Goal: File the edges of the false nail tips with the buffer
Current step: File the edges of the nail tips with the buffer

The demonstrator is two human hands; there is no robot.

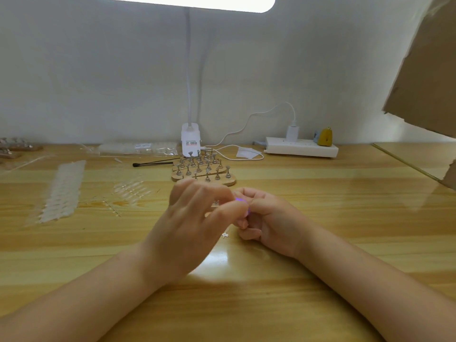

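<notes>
My left hand and right hand pinch together at a purple buffer; tip hidden. Likely light, brittle, slippery: I'd grip its sides.

Purple buffer; pale wood-grain table.

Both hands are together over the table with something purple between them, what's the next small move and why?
Probably a short stroke of the purple buffer along the tip's edge. The left hand and right hand meet at it, fingers curled close, though the nail tip itself is hidden, so this is a guess.
</notes>
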